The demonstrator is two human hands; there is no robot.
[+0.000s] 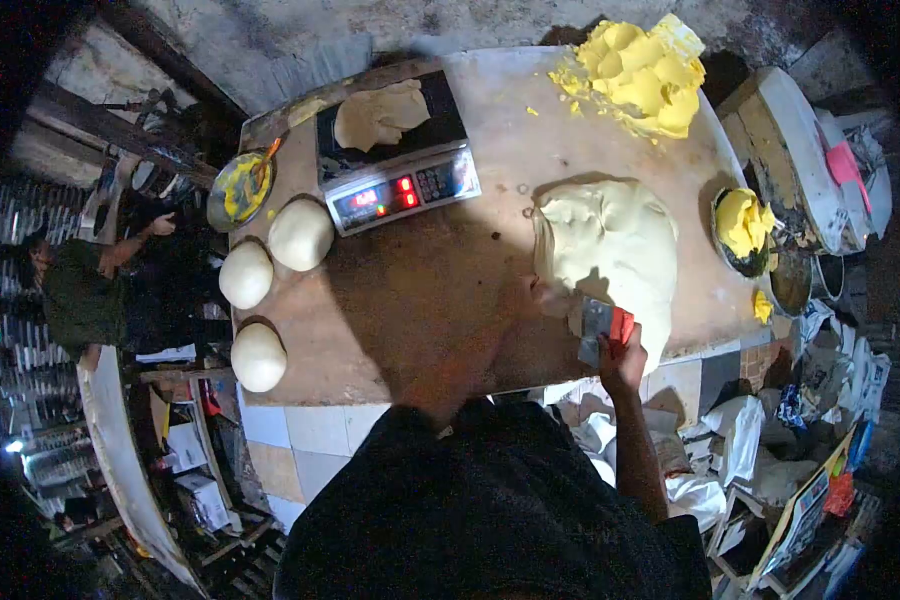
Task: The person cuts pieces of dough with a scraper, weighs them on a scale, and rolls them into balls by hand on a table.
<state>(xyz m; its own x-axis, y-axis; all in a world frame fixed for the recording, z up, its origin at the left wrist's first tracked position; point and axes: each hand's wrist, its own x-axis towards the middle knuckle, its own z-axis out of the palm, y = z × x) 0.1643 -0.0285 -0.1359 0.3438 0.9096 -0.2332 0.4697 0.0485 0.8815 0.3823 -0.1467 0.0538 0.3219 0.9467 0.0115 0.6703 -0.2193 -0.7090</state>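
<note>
The right hand (pixel 622 362) has its fingers clamped on a red-handled dough scraper (pixel 600 328), blade against the six o'clock edge of the big dough mass (pixel 610 250), angled as if for cutting. The left hand is hidden; its fingers cannot be judged. At ten o'clock, a digital scale (pixel 395 150) bears a dough piece (pixel 380 113); three dough balls (pixel 300 233) lie beside. A bowl (pixel 745 235) at three o'clock holds yellow fat.

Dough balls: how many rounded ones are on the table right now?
3, all at the table's left side: one beside the scale, one below-left of it, one near the front edge. None look hidden.
</note>
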